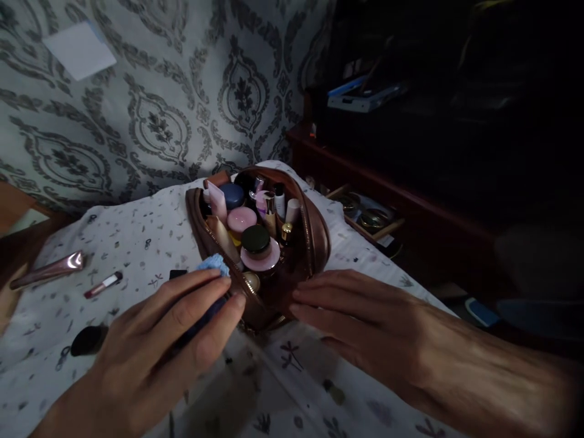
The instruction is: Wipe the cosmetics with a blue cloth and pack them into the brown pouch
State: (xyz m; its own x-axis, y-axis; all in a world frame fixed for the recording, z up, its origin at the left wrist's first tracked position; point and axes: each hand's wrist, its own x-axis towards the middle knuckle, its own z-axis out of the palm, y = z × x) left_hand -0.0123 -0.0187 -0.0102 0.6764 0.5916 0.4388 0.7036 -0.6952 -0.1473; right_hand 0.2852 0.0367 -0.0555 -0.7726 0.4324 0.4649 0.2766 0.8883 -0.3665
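Observation:
An open brown cosmetics bag (pixel 319 243) stands on a white printed cloth, packed with several jars, tubes and lipsticks. My left hand (pixel 168 340) lies at the bag's near left corner, its fingers curled round a dark blue item with a light blue cloth or sponge (pixel 212 264) just above the fingertips. My right hand (pixel 356 316) rests beside the bag's near right corner, fingers stretched flat and together, touching its side and holding nothing.
A rose-gold tube (pixel 48 271), a small lipstick-like stick (pixel 104 284) and a dark round item (pixel 89 340) lie on the cloth at the left. A dark wooden shelf (pixel 387 188) with a tray of round tins (pixel 367 216) stands at the right. Patterned wallpaper behind.

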